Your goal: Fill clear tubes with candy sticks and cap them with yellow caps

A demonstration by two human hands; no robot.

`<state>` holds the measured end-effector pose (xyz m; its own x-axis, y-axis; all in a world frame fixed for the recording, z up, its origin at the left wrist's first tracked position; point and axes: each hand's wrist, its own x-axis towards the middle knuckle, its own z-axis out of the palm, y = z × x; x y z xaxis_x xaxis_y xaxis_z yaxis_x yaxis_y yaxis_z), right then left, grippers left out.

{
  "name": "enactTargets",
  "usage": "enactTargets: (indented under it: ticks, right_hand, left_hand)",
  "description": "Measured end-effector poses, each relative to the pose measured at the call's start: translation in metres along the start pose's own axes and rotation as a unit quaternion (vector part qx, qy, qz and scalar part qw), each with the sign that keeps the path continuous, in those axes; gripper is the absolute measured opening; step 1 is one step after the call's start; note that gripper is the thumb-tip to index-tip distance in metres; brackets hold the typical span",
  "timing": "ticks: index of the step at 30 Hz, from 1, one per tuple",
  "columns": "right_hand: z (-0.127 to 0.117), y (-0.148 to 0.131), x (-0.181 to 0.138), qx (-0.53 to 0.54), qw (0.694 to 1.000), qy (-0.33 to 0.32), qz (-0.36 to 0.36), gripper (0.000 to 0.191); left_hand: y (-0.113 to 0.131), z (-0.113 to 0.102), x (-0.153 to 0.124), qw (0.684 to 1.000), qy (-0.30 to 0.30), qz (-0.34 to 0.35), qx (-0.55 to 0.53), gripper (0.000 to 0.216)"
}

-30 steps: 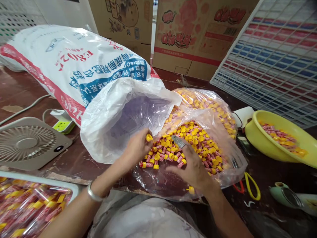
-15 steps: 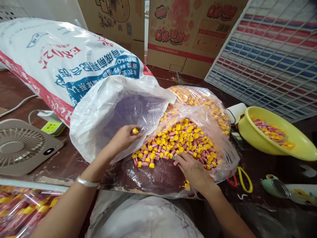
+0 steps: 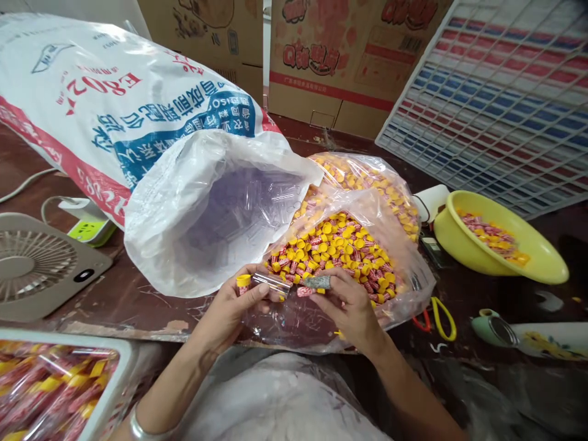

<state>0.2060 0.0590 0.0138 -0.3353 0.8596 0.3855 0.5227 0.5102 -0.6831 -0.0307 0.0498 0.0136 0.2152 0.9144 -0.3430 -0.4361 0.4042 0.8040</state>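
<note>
My left hand [image 3: 234, 309] is closed around a clear plastic tube [image 3: 274, 284], whose end points toward my right hand. A small yellow-capped piece [image 3: 243, 282] also sits in its fingers. My right hand [image 3: 356, 309] pinches a small pink-and-white bottle [image 3: 305, 292] close to the tube's end. Dark grey wrapping [image 3: 318, 282] covers one of its fingers. Behind both hands, many yellow-capped little bottles [image 3: 335, 245] spill from a clear plastic bag [image 3: 416, 291]. To the left, a white woven sack [image 3: 156, 245] gapes open, with clear tubes [image 3: 257, 190] inside.
At the right stand a yellow basin [image 3: 546, 257] with more little bottles, yellow-handled scissors [image 3: 443, 321] and a green-and-white item [image 3: 496, 331]. A fan [image 3: 37, 269] and power strip [image 3: 89, 229] lie left. A white tub [image 3: 126, 355] holds filled tubes. Cartons [image 3: 340, 92] and a wire rack [image 3: 459, 116] stand behind.
My left hand has come out from the sack's mouth, now with a clear tube in it. My right hand has lifted a small bottle from the pile, and the hands have come together.
</note>
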Motion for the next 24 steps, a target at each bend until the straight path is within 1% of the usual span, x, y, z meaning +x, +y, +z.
enactTargets:
  ticks: [3,5,6,8,9,11,12,14,15,16,19,20,21,22,23,24]
  right_hand:
    - [0.012,-0.007,0.006,0.079,0.996,0.010,0.051,0.024]
    - [0.018,-0.008,0.007,0.134,0.986,0.018,0.092,0.031]
    - [0.019,-0.008,0.008,0.141,0.985,0.020,0.099,0.032]
    - [0.019,-0.010,0.010,0.103,0.992,0.017,0.074,0.032]
    - [0.018,-0.012,0.011,0.076,0.996,0.009,0.045,0.033]
    - [0.016,-0.017,0.012,0.041,0.998,-0.032,-0.028,0.035]
    - [0.017,-0.019,0.012,0.030,0.996,-0.053,-0.062,0.039]
    - [0.022,-0.022,0.010,-0.002,0.992,-0.073,-0.101,0.057]
    - [0.026,-0.022,0.008,-0.025,0.992,-0.065,-0.109,0.063]
    - [0.031,-0.022,0.005,-0.048,0.991,-0.049,-0.113,0.066]
    - [0.043,-0.020,0.002,-0.079,0.988,0.001,-0.134,0.061]
    - [0.044,-0.020,0.002,-0.079,0.987,0.009,-0.140,0.061]
    - [0.043,-0.020,0.004,-0.076,0.987,0.003,-0.142,0.063]
    - [0.040,-0.020,0.006,-0.074,0.987,-0.017,-0.138,0.068]
    - [0.036,-0.019,0.009,-0.076,0.988,-0.048,-0.129,0.076]
    - [0.030,-0.016,0.011,-0.081,0.987,-0.078,-0.114,0.085]
  left_hand:
    - [-0.009,0.008,-0.004,1.000,0.000,-0.006,0.000,0.036]
    - [-0.014,0.010,-0.008,1.000,-0.007,-0.008,0.028,0.032]
    - [-0.015,0.011,-0.009,0.999,-0.018,-0.010,0.049,0.031]
    - [-0.018,0.012,-0.011,0.995,-0.054,-0.024,0.081,0.031]
    - [-0.018,0.012,-0.011,0.993,-0.072,-0.030,0.085,0.031]
    - [-0.019,0.013,-0.011,0.993,-0.096,-0.033,0.065,0.030]
    - [-0.018,0.014,-0.010,0.993,-0.100,-0.031,0.046,0.029]
    - [-0.018,0.017,-0.010,0.995,-0.098,-0.029,0.003,0.028]
    - [-0.018,0.019,-0.009,0.994,-0.098,-0.039,-0.017,0.029]
    - [-0.019,0.021,-0.009,0.993,-0.099,-0.054,-0.033,0.030]
    - [-0.021,0.024,-0.009,0.989,-0.117,-0.083,-0.045,0.035]
    - [-0.020,0.024,-0.008,0.987,-0.127,-0.087,-0.038,0.036]
    - [-0.018,0.022,-0.006,0.987,-0.135,-0.082,-0.019,0.036]
    - [-0.014,0.019,-0.004,0.988,-0.140,-0.069,0.017,0.035]
    - [-0.007,0.015,-0.001,0.986,-0.138,-0.049,0.076,0.032]
    - [0.001,0.009,0.002,0.979,-0.122,-0.018,0.165,0.027]
